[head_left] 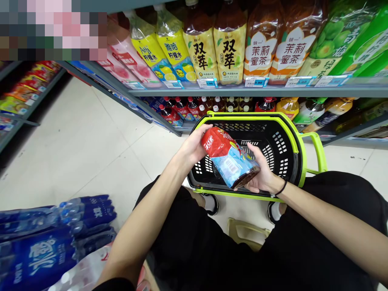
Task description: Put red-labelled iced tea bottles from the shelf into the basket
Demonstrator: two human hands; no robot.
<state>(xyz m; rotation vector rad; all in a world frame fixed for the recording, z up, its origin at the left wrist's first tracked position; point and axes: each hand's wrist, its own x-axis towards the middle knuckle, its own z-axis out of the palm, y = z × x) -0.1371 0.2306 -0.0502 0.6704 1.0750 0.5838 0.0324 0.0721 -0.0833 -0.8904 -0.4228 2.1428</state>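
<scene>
A large bottle with a red and light blue label (230, 159) lies tilted between my two hands, over the black shopping basket (298, 151) with its lime green rim. My left hand (197, 143) is wrapped round the bottle's upper left end, and the cap is hidden there. At the lower right, my right hand (262, 171) holds the base, its thumb raised beside the bottle and its fingers partly underneath. Through the basket's opening its slotted floor and walls show. A dark band circles my right wrist.
Ahead, a shelf (194, 92) bears large drink bottles, with smaller bottles on the level below. Packs of blue-wrapped water (45, 254) stand at the lower left. A beige stool (247, 232) is between my feet. Another shelf (33, 97) stands far left.
</scene>
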